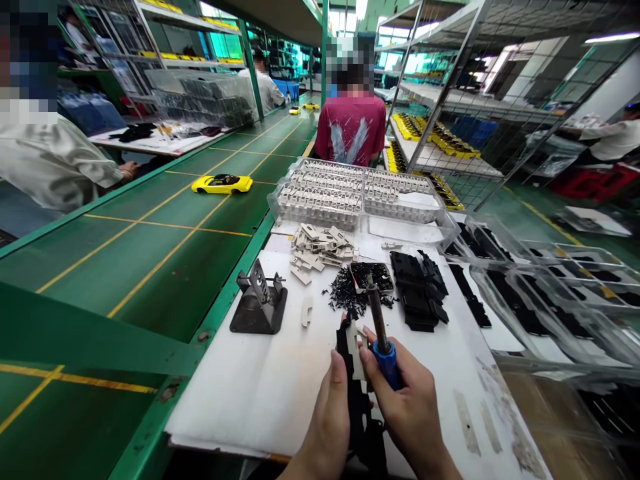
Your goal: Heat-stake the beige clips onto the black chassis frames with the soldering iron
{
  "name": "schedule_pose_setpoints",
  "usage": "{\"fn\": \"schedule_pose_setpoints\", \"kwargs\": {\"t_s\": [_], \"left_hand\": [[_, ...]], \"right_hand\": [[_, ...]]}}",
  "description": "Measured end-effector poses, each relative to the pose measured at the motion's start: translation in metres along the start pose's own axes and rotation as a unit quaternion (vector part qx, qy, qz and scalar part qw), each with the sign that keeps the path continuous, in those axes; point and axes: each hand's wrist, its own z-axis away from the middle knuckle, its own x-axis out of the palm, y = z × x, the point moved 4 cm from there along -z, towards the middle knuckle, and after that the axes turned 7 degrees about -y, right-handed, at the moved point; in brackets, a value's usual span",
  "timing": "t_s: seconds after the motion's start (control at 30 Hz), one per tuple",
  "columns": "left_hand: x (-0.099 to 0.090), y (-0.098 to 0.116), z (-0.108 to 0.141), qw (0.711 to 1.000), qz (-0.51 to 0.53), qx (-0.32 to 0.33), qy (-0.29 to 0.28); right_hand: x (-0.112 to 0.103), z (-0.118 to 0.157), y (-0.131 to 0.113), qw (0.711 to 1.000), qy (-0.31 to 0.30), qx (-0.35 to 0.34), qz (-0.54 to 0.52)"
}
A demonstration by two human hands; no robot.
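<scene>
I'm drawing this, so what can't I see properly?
In the head view:
Most fingers of the left hand: behind the black part.
Bottom of the blue-handled tool: covered by the right hand.
Co-worker at far left: cut off by the picture's left edge.
Small black pieces: too tiny and heaped to count.

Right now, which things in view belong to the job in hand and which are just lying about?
In the job:
black part in the left hand
pale piece against it
blue-handled tool in the right hand
likely: loose pale pieces, small black pieces

Seemingly aside:
yellow car
farther yellow pieces
</scene>
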Motion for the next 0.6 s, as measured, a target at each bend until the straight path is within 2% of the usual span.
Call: {"fn": "schedule_pose_setpoints", "kwargs": {"t_s": [0.1, 0.17, 0.23, 0.33, 0.5, 0.6], "left_hand": [[0.000, -0.002, 0.002, 0.997, 0.028, -0.054, -0.038], [-0.006, 0.002, 0.002, 0.998, 0.024, -0.044, -0.042], [-0.016, 0.008, -0.001, 1.000, -0.010, -0.005, -0.024], [-0.027, 0.014, -0.008, 0.998, -0.017, 0.039, -0.046], [-0.020, 0.010, -0.015, 0.991, -0.009, 0.011, -0.135], [-0.016, 0.008, -0.015, 0.994, -0.008, 0.003, -0.111]], "right_hand": [[0.004, 0.005, 0.010, 0.995, 0.009, 0.075, -0.062], [0.008, 0.012, 0.017, 0.983, 0.022, 0.134, -0.120], [0.012, 0.018, 0.021, 0.969, 0.036, 0.176, -0.171], [0.014, 0.021, 0.017, 0.948, 0.055, 0.204, -0.237], [0.014, 0.019, 0.014, 0.912, 0.020, 0.261, -0.317], [0.013, 0.022, 0.022, 0.919, 0.015, 0.251, -0.303]]}}
